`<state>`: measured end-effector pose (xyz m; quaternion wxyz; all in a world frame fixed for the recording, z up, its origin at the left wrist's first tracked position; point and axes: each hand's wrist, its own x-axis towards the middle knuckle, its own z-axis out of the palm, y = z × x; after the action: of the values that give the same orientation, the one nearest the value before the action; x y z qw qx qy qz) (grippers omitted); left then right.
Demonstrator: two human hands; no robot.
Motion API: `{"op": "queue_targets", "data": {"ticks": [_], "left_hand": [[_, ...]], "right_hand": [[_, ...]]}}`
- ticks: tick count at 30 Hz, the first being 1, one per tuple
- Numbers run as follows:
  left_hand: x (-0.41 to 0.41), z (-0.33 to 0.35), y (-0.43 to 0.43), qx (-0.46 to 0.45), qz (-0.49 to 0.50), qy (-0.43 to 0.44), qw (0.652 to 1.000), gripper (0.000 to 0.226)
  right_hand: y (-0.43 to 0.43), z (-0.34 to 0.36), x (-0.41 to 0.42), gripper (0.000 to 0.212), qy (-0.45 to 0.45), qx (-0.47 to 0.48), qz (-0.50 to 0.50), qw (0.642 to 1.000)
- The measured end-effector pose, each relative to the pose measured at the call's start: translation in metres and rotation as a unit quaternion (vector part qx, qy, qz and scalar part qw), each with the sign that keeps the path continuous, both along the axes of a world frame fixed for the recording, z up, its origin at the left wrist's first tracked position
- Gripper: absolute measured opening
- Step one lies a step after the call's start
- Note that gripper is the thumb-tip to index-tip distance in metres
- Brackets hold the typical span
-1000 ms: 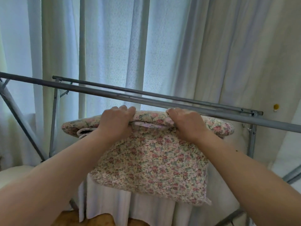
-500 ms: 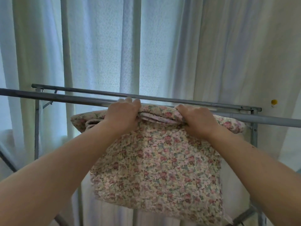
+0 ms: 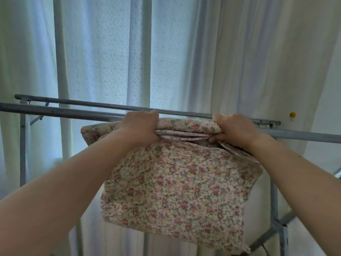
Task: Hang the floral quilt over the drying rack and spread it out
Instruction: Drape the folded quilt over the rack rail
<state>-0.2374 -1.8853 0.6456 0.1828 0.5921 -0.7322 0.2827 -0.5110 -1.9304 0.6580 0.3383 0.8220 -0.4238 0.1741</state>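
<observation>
The floral quilt (image 3: 177,191), folded in several layers with small pink and green flowers, hangs in front of me. My left hand (image 3: 140,128) grips its folded top edge on the left. My right hand (image 3: 234,130) grips the same edge on the right. The top fold sits level with the near bar of the grey metal drying rack (image 3: 60,111), and whether it rests on the bar is hidden by the fabric. A second, thinner rack bar (image 3: 103,104) runs just behind.
Pale sheer curtains (image 3: 103,52) over a window fill the background, with a cream curtain (image 3: 258,61) at right. Rack uprights stand at the left (image 3: 23,145) and right (image 3: 275,200). A small yellow pin (image 3: 292,114) sits on the right wall.
Both hands have raised the folded quilt from below the near bar up to the bar's level. The view has tilted upward.
</observation>
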Motion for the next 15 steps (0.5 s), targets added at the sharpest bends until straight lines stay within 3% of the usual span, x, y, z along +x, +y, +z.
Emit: {"op": "queue_targets", "data": {"ticks": [4,9,12,15], "left_hand": [[0.003,0.014,0.002,0.05,-0.017,-0.001,0.999,0.08],[0.004,0.02,-0.006,-0.043,-0.011,-0.009,0.999,0.058],[0.004,0.024,-0.008,-0.108,-0.016,-0.01,0.994,0.056],[0.002,0.021,-0.009,-0.124,-0.015,-0.009,0.992,0.056]], "right_hand": [[-0.002,0.01,0.002,0.079,0.006,-0.007,0.003,1.0],[-0.006,0.016,0.009,0.075,-0.034,-0.032,0.014,0.999],[-0.008,0.022,0.014,0.062,-0.04,-0.065,0.031,0.997],[-0.009,0.02,0.013,0.069,-0.035,-0.095,0.047,0.994]]}}
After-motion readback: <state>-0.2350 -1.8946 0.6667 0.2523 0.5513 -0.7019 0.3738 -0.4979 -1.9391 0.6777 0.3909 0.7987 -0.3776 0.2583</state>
